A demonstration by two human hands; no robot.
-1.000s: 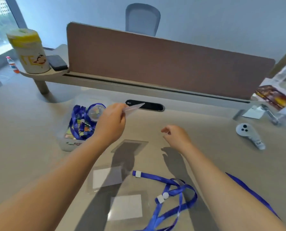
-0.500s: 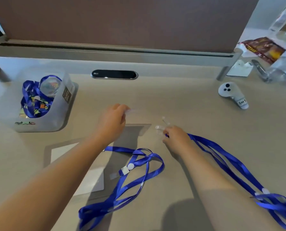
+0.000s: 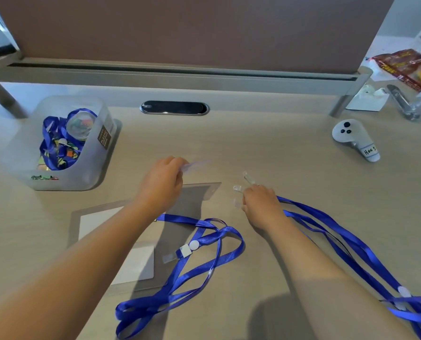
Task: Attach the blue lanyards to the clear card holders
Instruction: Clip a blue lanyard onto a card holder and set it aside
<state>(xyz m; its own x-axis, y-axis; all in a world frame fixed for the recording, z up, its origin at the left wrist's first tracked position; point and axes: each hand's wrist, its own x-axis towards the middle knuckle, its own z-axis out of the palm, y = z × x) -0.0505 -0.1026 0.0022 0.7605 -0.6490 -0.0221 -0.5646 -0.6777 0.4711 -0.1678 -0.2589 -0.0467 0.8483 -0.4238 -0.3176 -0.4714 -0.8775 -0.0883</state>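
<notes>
Legible writing: "PLASTIC" on the brown label (image 3: 104,138) of the translucent bin (image 3: 57,143) at left; handwritten "Hoo 5" or similar on the white tag of the controller (image 3: 354,138) at right; "70" on the red snack packet (image 3: 407,66), remainder too small to read.

Left hand (image 3: 160,184) closed in a pinch on a clear holder (image 3: 194,165), raised off the desk (image 3: 278,143) and blurred. Right hand (image 3: 261,204) closed around the clip end (image 3: 248,179) of a blue lanyard (image 3: 339,241), clear clip tabs sticking out past the fingers, straps trailing toward lower right. Second lanyard (image 3: 204,253) looped on the desk between the forearms, its white button and clear strap lying loose. Two more holders with white inserts (image 3: 99,222) flat under the left forearm; a third, empty (image 3: 204,192), just beyond it. More blue lanyards inside the bin.

Against half a second ago: both hands in the same poses and places, same grips; layout of lanyards and holders unchanged. Against one second ago: view tilted down, right hand then empty and open, now holding the lanyard.
</notes>
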